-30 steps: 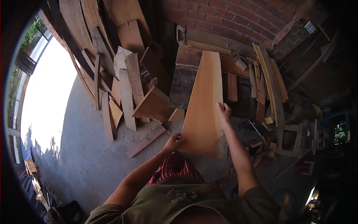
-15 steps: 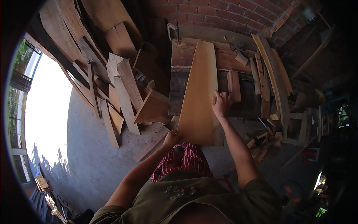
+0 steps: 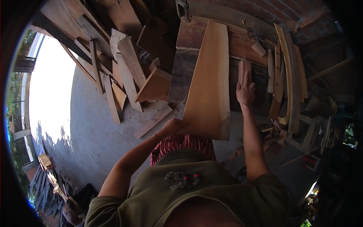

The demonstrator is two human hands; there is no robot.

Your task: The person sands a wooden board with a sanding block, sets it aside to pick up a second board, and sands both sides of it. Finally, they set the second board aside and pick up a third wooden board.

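A long, pale wooden board (image 3: 208,83) lies lengthwise from the workbench (image 3: 181,75) toward my body, its wide end near my waist. My left hand (image 3: 173,126) grips the board's near left corner. To the right of the board, my right hand (image 3: 245,92) is off it and reaches to a small reddish wood block (image 3: 244,70) on the bench. A finger is stretched along the block; whether the hand grips it I cannot tell.
Planks (image 3: 130,60) lean and lie in a pile at the left. Long strips (image 3: 289,75) stand along the bench's right side, with offcuts below. A metal clamp (image 3: 185,9) sits at the bench's back left corner. A loose slat (image 3: 153,121) lies on the floor.
My right hand has left the board's right edge and moved right onto the small block. My left hand stays at the board's corner. The view has shifted.
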